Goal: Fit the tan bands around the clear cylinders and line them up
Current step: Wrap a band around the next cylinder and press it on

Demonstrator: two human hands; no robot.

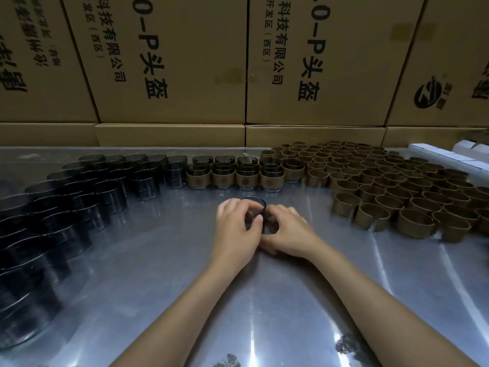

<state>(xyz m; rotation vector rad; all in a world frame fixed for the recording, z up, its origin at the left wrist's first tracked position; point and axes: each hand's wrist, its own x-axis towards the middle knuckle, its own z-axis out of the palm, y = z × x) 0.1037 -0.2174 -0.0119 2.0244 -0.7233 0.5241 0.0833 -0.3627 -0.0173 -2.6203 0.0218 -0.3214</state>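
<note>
fingers (247, 207) of left hand (238, 229) and right hand (288, 234) curled around one dark clear glass cylinder (252, 207) standing mid-counter (158, 260). bare cylinders (79, 207) massed left; tan-banded cylinders (232, 176) rowed far centre; loose tan bands (397, 186) right.

A shiny metal table (164, 260) bears clear cylinders (87, 197), banded cylinders (222, 176) and tan bands (397, 186).

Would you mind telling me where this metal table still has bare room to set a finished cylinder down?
Bare shiny metal table lies between the clear glass cylinders and the hands, and before the banded row. The tan bands crowd the right.
</note>
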